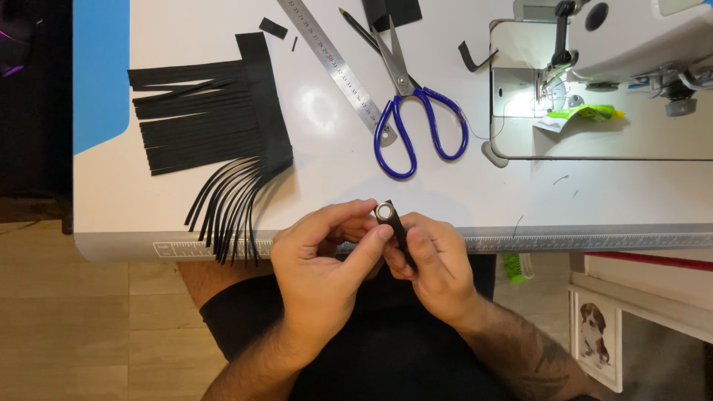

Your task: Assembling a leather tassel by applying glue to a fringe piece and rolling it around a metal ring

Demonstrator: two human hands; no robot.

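Both my hands meet at the front edge of the white table (445,186), over my lap. Between them is a narrow black strip (397,230) with a round silver snap (384,212) at its upper end. My left hand (327,256) pinches the snap end with thumb and forefinger. My right hand (434,263) grips the strip lower down, its fingers curled round it. Part of the strip is hidden behind my fingers.
A black fringed piece (215,126) cut into several strips lies at the left, its ends hanging over the edge. Blue-handled scissors (412,111), a steel ruler (338,67) and black scraps (273,28) lie behind. A white sewing machine (639,44) stands at the right.
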